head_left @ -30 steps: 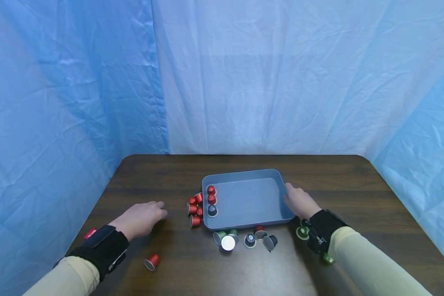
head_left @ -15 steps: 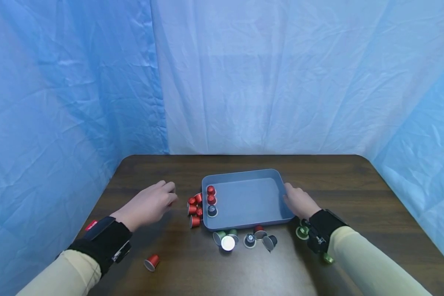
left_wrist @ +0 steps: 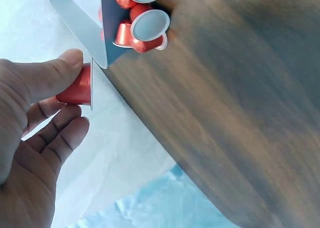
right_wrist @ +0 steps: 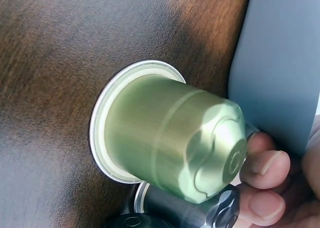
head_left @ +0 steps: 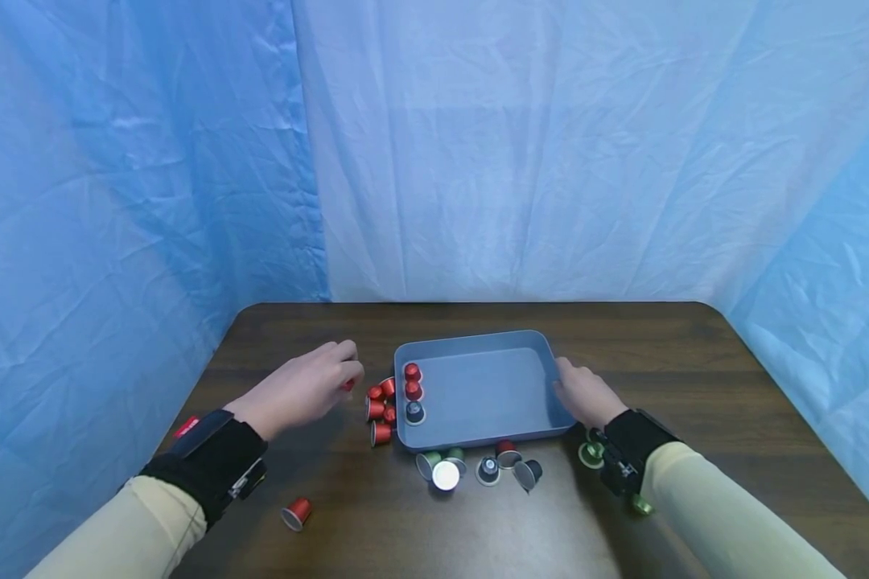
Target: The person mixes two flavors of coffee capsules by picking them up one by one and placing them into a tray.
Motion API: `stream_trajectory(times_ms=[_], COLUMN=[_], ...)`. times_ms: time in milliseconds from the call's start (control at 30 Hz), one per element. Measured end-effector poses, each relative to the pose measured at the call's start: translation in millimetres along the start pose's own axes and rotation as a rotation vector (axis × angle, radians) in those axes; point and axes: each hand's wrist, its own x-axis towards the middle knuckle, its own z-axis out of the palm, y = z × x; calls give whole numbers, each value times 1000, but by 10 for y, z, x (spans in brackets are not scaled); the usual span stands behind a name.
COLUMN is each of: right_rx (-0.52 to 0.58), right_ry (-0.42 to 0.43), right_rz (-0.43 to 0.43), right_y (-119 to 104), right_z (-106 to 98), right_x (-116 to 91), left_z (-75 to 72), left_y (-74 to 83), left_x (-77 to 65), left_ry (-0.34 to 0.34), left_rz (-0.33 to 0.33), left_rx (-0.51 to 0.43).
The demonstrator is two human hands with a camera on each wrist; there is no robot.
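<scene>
"Above the bench (head_left: 362, 543), just left of the heap of red pods (head_left: 376, 408), what do you see?"

"I see the left hand (head_left: 304, 388). Its thumb and fingers pinch a little red pod (left_wrist: 78, 91)."

"What is the heap next to?"

"It sits just beside the left wall of the blue-grey tray (head_left: 488, 394)."

"And the right hand (head_left: 589, 396)?"

"It touches the right end of the tray. Its fingers (right_wrist: 267, 169) look bent, but I can't tell if they grip it. A shiny green pod (right_wrist: 167, 130) stands near them, and a dark pod (right_wrist: 185, 205) is next to that."

"What's inside the tray?"

"Two small red pods (head_left: 413, 391) stand in a line by the left wall, with a dark blue pod (head_left: 415, 412) at the near end."

"And outside?"

"Just in front, I see two pale green pods (head_left: 429, 464), a pod with a white lid (head_left: 446, 475), a dark red pod (head_left: 508, 457) and two more. One lone red pod (head_left: 299, 511) lies near the left wrist. Blue sheets (head_left: 550, 161) hang behind the bench."
</scene>
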Motion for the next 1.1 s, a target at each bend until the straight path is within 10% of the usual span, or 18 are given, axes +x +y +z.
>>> stream_trajectory(times_ms=[1100], right_rx=[-5], right_ry=[10], right_rz=[-22], right_y=[77], right_z=[-5], right_x=[6], left_z=[123], left_y=[542], left_x=[521], left_ry=[-61], left_rz=[155], left_rx=[-60])
